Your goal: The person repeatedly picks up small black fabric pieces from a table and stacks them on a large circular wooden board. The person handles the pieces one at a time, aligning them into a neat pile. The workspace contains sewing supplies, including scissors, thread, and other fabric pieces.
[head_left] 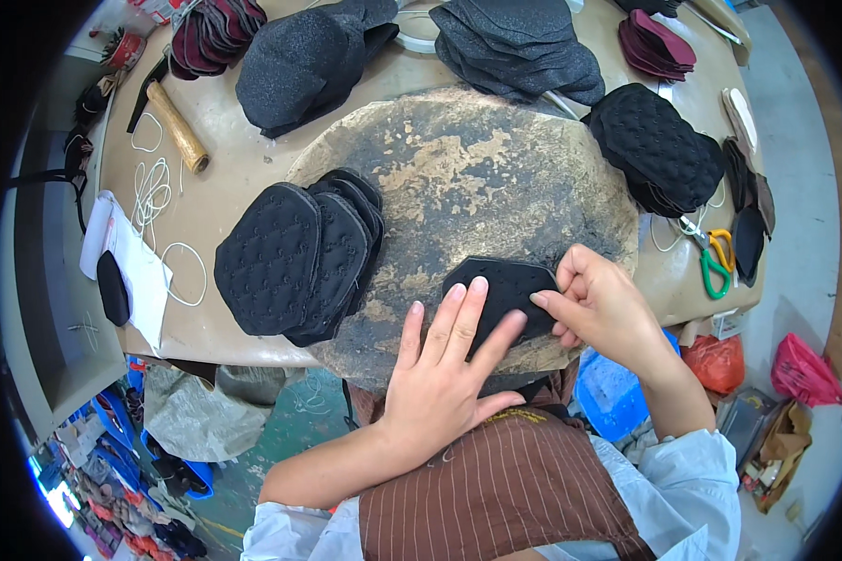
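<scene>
A black quilted fabric piece [496,279] with cut corners lies on the worn round block [458,178], near its front edge. Spread flat over its left part are the fingers of my left hand [444,365], holding nothing. My right hand [594,304] pinches the piece's right edge between thumb and fingers. To the left sits a stack of like black quilted pieces [271,257], partly fanned out. Another pile of black quilted pieces [660,145] rests at the block's far right.
Dark speckled fabric pieces [524,47] and maroon pieces [655,47] are piled at the back. A wooden-handled hammer [178,126] and white cord [154,192] lie at left. Scissors with green and orange handles [716,262] lie at right. Below stands a blue bin [613,388].
</scene>
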